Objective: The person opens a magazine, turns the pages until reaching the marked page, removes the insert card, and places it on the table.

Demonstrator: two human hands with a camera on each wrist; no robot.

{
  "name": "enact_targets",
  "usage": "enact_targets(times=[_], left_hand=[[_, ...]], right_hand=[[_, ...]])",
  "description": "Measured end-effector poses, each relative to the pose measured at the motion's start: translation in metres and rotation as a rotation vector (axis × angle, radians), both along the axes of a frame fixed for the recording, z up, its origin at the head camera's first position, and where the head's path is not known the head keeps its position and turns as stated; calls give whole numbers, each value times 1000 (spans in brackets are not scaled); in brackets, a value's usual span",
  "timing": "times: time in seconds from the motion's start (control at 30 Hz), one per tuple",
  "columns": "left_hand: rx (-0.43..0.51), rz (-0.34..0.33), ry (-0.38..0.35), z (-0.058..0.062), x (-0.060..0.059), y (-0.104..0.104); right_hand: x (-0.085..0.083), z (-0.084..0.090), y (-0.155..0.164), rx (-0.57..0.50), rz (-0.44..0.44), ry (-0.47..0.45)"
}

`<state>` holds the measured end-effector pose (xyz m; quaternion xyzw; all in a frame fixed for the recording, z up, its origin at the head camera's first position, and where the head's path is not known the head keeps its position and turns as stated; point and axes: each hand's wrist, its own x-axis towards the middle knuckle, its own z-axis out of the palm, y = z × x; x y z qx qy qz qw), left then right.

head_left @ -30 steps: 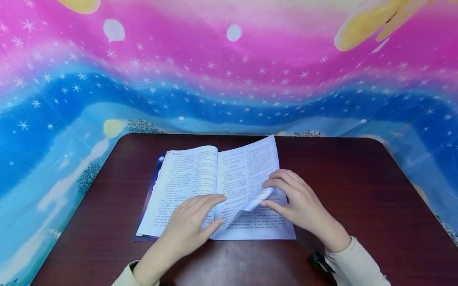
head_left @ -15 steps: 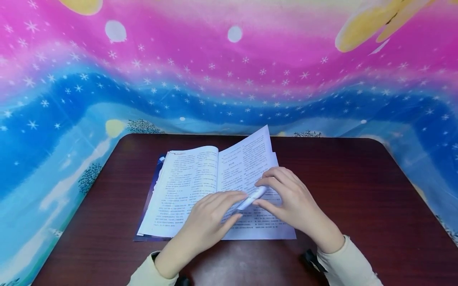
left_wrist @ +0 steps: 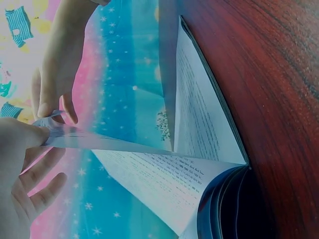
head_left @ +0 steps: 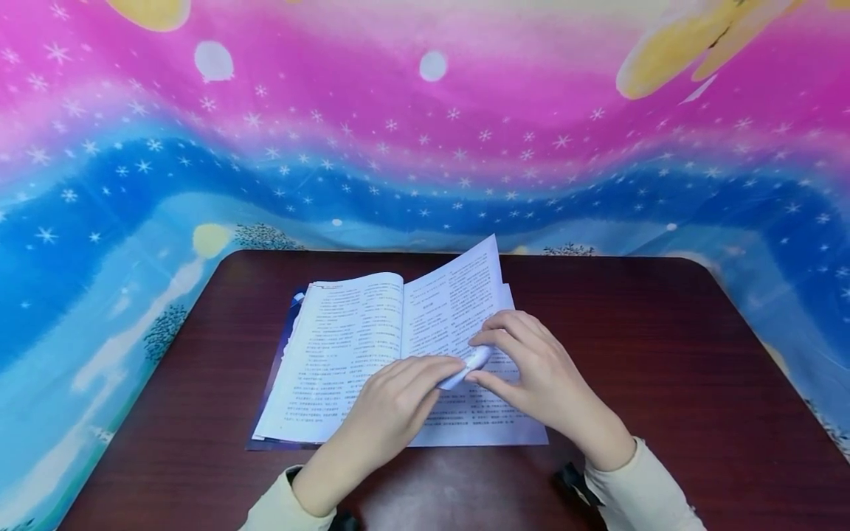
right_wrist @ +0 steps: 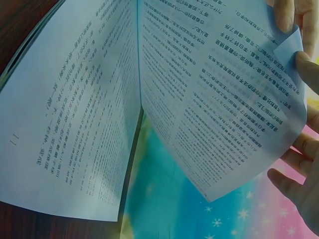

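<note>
An open magazine (head_left: 339,354) lies on the table, its pages densely printed with text. One right-hand page (head_left: 438,302) is lifted, its near lower corner curled over. My left hand (head_left: 398,402) pinches that curled edge between thumb and fingers; the left wrist view shows the thumb against the paper strip (left_wrist: 75,138). Just to the right, my right hand (head_left: 538,369) holds the rolled part of the same page between thumb and fingertips. In the right wrist view the raised page (right_wrist: 224,99) hangs slanted, its edge folded at the fingers.
A dark reddish wooden table (head_left: 664,354) extends around the magazine. A dark blue cover (head_left: 282,354) shows beneath the left pages. Behind the table hangs a colourful cloth (head_left: 372,110) with snowflakes. Further printed pages (head_left: 511,424) lie flat under the lifted one.
My left hand has moved right from the magazine's middle to the curled page edge and taken hold of it. The right hand shifted slightly left; the page's far corner rose.
</note>
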<state>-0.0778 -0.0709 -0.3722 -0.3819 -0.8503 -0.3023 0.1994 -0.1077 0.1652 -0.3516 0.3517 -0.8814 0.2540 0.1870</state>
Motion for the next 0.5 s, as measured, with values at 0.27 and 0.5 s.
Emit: enact_targets(times=[0.27, 0.5], left_hand=[[-1, 29, 13, -2, -1, -5], [28, 124, -23, -5, -1, -14]], right_hand=[[3, 0, 2, 5, 2, 17], [8, 2, 7, 2, -7, 8]])
